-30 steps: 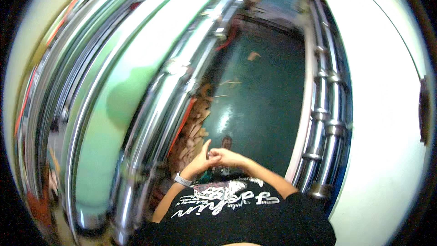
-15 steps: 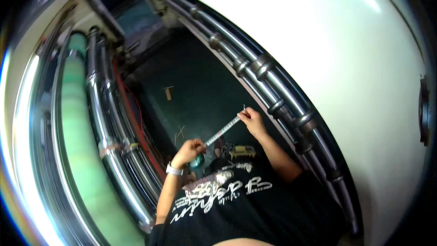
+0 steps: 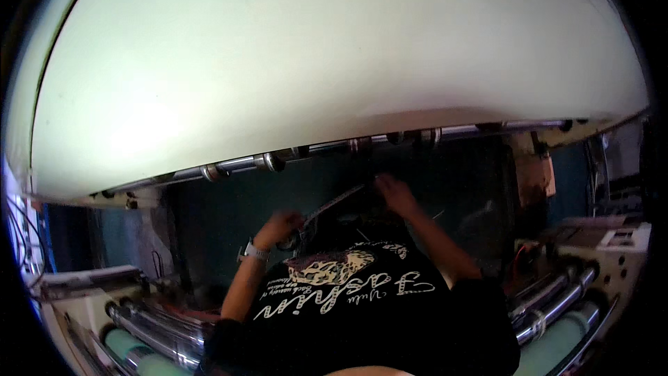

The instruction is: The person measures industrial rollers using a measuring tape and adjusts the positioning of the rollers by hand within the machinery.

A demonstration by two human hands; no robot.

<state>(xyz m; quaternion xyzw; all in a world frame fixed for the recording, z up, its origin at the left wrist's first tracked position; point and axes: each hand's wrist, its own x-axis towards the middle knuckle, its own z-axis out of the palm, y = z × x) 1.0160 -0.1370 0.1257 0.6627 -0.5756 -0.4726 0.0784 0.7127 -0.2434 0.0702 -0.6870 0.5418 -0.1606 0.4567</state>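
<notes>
Here's the measuring tape [image 3: 339, 200], a pale strip slanting between my two hands over the dark floor, just out in front of my black shirt [image 3: 334, 320]. My left hand [image 3: 280, 228] has its near end, fingers curled closed around it. My right hand [image 3: 395, 195] is up at the far end, fingers drawn in narrow — but it's so dim there that I can't tell whether they pinch the strip. One hand toward each end: that, I'd judge, is what stretches it nearly straight, and the open space ahead of my body gives it room.

Now the arms. Left forearm rises from below, watch [image 3: 256, 249] at the wrist, hand turned inward. Right forearm slants up and leftward, reaching farther out, so the strip climbs from left to right. Just past my right hand in view runs the collared metal shaft [image 3: 271, 161], along the edge of the big pale panel [image 3: 334, 49] — neither hand seems to touch it.
</notes>
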